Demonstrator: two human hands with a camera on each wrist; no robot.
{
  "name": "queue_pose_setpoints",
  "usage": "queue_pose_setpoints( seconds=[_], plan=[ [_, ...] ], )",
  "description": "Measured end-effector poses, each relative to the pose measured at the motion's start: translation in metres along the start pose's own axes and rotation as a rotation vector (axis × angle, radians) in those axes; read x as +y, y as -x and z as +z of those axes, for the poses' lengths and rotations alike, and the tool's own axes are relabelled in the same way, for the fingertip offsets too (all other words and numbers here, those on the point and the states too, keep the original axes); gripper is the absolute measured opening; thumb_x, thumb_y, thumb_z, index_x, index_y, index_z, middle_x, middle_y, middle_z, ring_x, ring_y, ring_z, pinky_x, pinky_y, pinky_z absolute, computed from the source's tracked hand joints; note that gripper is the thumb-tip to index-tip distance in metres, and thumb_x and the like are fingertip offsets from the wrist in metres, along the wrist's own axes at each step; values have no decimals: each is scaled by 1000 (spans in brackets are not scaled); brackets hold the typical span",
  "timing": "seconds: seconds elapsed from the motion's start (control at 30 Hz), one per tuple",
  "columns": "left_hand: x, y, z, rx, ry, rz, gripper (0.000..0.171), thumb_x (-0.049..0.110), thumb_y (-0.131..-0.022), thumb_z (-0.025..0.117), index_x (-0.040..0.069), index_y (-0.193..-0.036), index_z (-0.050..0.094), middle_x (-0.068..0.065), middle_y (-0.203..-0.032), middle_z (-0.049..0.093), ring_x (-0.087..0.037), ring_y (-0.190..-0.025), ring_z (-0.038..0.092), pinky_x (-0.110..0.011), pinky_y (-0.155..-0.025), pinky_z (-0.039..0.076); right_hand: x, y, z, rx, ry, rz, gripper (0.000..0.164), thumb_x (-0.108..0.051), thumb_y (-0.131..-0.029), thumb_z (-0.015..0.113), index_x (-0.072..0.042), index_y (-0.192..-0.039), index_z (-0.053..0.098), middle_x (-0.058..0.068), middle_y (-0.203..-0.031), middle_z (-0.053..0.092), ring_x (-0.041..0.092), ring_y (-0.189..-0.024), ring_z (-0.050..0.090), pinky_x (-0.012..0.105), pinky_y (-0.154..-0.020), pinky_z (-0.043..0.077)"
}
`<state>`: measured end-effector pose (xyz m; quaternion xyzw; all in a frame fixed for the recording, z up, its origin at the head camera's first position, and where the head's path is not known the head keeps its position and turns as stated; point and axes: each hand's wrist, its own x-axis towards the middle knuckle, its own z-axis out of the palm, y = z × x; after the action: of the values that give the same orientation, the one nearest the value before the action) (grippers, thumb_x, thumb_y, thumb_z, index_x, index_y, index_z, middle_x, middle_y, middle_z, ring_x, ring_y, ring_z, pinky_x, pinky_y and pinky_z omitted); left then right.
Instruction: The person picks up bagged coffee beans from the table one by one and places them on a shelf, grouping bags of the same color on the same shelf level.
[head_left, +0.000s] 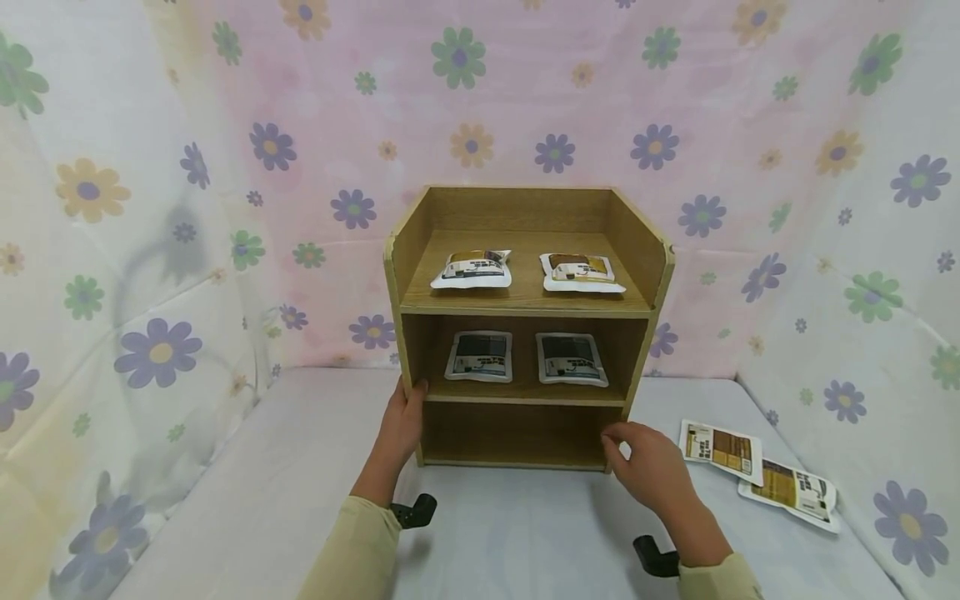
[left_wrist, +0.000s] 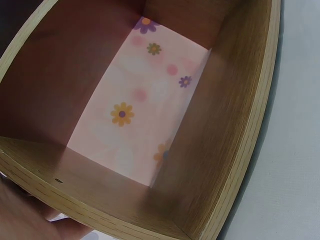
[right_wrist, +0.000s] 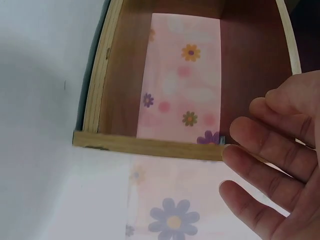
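A small wooden shelf stands upright on the white surface, with two compartments below its top tier. My left hand grips its left side panel, thumb at the front edge and fingers outside. In the left wrist view part of that hand shows beside the panel. Beside the lower right edge is my right hand, holding nothing; the right wrist view shows its fingers spread and slightly bent near the side panel. Whether they touch it I cannot tell.
Two white-edged packets lie on the top tier and two dark-labelled packets on the middle one. Two brown-labelled packets overlap at the right on the white surface. Flowered cloth hangs behind and at both sides.
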<state>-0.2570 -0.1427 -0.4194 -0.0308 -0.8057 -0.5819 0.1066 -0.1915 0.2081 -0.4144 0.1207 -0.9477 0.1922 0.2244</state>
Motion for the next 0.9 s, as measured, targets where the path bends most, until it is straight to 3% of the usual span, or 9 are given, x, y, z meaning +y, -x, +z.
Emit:
queue_pose_setpoints(
  seconds=[0.9],
  plan=[
    [0, 2, 0, -13, -4, -13, 59, 44, -104, 28, 15, -155, 20, -21, -151, 37, -41, -134, 42, -60, -111, 30, 38, -3, 5, -32, 24, 93, 10, -15, -86, 64, -9, -88, 72, 5, -85, 73, 22, -72, 67, 37, -58, 51]
  ],
)
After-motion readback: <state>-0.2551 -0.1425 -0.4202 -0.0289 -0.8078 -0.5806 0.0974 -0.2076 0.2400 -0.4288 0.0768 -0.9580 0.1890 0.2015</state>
